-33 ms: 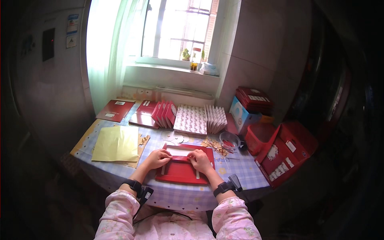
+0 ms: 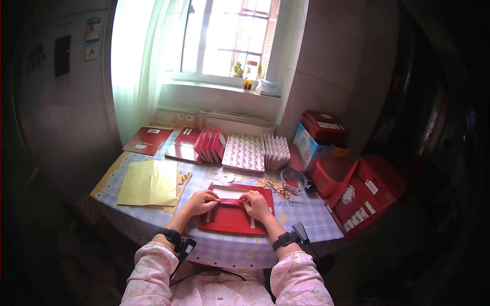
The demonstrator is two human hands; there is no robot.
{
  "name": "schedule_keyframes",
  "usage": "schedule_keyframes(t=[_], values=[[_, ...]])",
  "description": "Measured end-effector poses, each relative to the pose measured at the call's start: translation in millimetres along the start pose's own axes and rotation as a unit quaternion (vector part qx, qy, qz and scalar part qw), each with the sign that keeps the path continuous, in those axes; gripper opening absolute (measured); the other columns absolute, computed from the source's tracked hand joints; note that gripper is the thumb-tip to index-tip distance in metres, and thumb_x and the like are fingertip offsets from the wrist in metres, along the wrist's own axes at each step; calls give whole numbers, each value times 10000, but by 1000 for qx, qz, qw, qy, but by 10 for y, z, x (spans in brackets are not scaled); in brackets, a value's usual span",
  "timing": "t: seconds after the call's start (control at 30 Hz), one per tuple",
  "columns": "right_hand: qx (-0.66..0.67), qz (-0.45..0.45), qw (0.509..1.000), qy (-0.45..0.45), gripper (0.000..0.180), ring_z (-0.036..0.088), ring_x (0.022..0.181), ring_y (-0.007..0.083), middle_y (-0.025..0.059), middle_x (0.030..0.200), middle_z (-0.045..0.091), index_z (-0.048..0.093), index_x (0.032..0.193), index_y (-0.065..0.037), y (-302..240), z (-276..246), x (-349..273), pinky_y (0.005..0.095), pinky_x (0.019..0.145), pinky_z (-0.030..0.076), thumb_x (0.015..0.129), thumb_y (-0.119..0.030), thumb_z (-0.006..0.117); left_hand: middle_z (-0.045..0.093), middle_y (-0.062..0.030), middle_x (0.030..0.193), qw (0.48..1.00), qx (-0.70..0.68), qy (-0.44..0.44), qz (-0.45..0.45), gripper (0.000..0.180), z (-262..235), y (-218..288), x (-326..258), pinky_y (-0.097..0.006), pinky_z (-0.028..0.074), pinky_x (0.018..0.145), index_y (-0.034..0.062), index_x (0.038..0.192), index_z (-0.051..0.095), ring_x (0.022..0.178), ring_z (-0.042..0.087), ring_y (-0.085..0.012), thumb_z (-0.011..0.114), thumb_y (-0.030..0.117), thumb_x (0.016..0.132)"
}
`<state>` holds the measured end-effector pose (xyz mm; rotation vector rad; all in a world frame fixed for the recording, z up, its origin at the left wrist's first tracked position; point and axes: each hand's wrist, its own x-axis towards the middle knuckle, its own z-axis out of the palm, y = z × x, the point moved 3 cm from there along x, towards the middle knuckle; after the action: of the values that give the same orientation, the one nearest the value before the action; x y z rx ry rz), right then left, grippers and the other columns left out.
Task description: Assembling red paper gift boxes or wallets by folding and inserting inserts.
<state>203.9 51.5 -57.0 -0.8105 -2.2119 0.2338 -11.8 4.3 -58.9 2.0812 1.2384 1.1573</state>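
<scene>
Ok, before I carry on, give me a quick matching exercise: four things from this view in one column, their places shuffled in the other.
Things:
1. glossy red strip
2. yellow sheet
3. jar
4. blue box

Places:
A. on the windowsill, by the window
B. under a stack of red pieces
C. on the table, left of the left hand
D. between the fingertips of the left hand and the right hand

Pairs: 1-D, 2-C, 3-A, 4-B
</scene>
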Motion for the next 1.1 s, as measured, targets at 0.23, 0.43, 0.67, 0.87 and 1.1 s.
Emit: schedule_keyframes(t=[0.23, 0.43, 0.67, 0.87, 1.1], values=[[-66, -40, 995, 59, 118, 526, 805, 230, 47, 818, 556, 609, 816, -108, -189, -131, 31, 355, 723, 407, 700, -93, 625, 633, -116, 899, 1000, 7, -16, 14, 167, -14, 13, 48, -299, 470, 768, 17, 832, 678, 843, 605, -226, 609, 141, 743], [-56, -288, 956, 17, 408, 457, 938, 189, 14, 1009, 474, 533, 1074, -190, -1289, -46, -222, 362, 848, 341, 697, -266, 669, 631, -118, 911, 999, 29, -9, 23, 162, -58, -6, 21, -295, 471, 768, 20, 848, 677, 848, 605, -222, 615, 128, 745], [-140, -420, 895, 55, 318, 385, 1009, 118, -23, 1012, 438, 455, 1085, -194, -1984, 533, -783, 311, 894, 270, 769, -203, 492, 635, -120, 863, 999, 18, 0, 46, 179, -27, -29, 62, -314, 478, 752, 25, 825, 679, 808, 606, -247, 595, 147, 725], [-169, -374, 909, 70, 287, 391, 1023, 101, -28, 1019, 451, 491, 1054, -194, -1977, 705, -764, 310, 895, 257, 768, -216, 507, 635, -125, 860, 998, 20, -4, 52, 182, -10, -4, 58, -318, 479, 756, 27, 830, 679, 812, 607, -255, 590, 148, 726], [-155, -397, 900, 94, 272, 467, 980, 89, -27, 982, 485, 541, 1045, -171, -2069, 431, -632, 314, 882, 286, 778, -204, 505, 634, -121, 871, 991, 99, 7, 88, 150, -9, 43, 35, -337, 473, 768, 29, 810, 668, 816, 604, -265, 608, 120, 708]])
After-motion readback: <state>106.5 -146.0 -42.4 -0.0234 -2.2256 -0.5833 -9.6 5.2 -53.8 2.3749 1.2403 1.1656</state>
